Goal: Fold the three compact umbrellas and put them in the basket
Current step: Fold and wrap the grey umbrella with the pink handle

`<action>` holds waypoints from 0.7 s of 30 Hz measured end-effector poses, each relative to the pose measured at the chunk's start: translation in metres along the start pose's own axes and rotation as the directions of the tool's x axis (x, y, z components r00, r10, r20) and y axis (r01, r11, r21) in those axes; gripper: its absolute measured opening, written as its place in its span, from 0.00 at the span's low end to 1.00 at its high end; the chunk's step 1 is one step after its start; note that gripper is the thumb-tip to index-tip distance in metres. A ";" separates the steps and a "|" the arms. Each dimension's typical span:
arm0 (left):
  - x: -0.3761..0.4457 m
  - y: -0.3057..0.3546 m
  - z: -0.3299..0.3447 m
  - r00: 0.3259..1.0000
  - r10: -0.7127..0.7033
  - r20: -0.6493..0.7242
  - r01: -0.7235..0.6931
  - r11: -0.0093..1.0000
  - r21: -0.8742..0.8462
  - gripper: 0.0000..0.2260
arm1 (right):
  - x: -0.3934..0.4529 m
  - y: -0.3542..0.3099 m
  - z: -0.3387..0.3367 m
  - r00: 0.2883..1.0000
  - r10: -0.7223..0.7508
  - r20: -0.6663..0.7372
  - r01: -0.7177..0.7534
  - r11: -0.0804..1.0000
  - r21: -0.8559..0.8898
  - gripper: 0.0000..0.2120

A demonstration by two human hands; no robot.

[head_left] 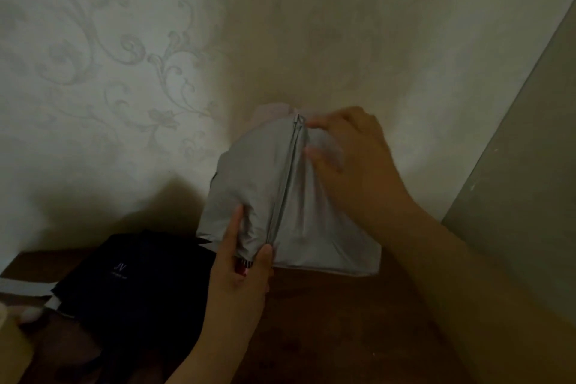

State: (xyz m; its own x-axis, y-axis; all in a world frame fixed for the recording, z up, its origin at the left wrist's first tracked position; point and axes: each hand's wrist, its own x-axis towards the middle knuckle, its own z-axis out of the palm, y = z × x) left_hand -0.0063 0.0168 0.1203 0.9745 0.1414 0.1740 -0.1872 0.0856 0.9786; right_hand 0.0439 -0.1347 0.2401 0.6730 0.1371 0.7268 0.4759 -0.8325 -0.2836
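Grey fabric of one collapsed umbrella [290, 206] stood at the frame's centre, above the brown table [327, 337]. The left hand [241, 268] gripped its lower end; the right hand [349, 150] pinched the canopy near the top seam. A second umbrella, dark navy [137, 277], lay on the table at lower left, partly hidden by the left arm. No third was visible; dim light blurred detail.
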 end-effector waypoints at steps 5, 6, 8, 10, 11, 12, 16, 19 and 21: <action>-0.006 0.000 0.003 1.000 -0.012 -0.025 0.013 0.997 0.073 0.19 | 0.031 0.007 0.021 0.979 -0.057 0.196 0.107 0.962 -0.251 0.18; -0.007 0.000 0.003 0.998 -0.022 -0.050 0.026 0.997 0.076 0.15 | 0.032 0.011 0.023 0.977 -0.039 0.208 0.097 0.956 -0.276 0.18; -0.008 -0.001 0.001 0.993 -0.063 -0.099 0.069 0.996 0.062 0.13 | 0.030 0.016 0.024 0.974 0.015 0.226 0.053 0.955 -0.291 0.19; -0.008 -0.003 0.000 0.986 -0.108 -0.123 0.115 0.992 0.052 0.14 | 0.026 0.019 0.026 0.964 0.071 0.257 0.002 0.962 -0.273 0.19; -0.008 -0.004 0.000 0.984 -0.122 -0.130 0.130 0.990 0.049 0.14 | 0.024 0.020 0.027 0.957 0.091 0.275 -0.019 0.966 -0.257 0.19; -0.008 -0.005 0.000 0.983 -0.127 -0.134 0.134 0.990 0.048 0.15 | 0.023 0.022 0.028 0.952 0.107 0.285 -0.041 0.973 -0.229 0.19; -0.010 -0.003 0.001 0.991 -0.067 -0.117 0.074 0.996 0.059 0.16 | 0.024 0.026 0.024 0.938 0.228 0.260 -0.232 0.973 -0.013 0.20; -0.010 0.001 0.004 0.998 -0.026 -0.058 0.025 1.000 -0.019 0.24 | 0.034 0.030 0.014 0.860 0.412 0.301 -0.434 0.901 0.006 0.19; -0.011 0.002 0.006 1.000 0.011 -0.006 -0.011 1.000 -0.004 0.27 | 0.040 0.034 0.009 0.823 0.457 0.338 -0.486 0.874 0.002 0.17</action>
State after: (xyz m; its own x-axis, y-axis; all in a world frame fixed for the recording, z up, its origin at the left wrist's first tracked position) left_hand -0.0162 0.0099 0.1205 0.9715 0.1487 0.1845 -0.1989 0.0883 0.9760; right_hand 0.0924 -0.1522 0.2540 0.9626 -0.0863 0.2567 0.0897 -0.7929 -0.6027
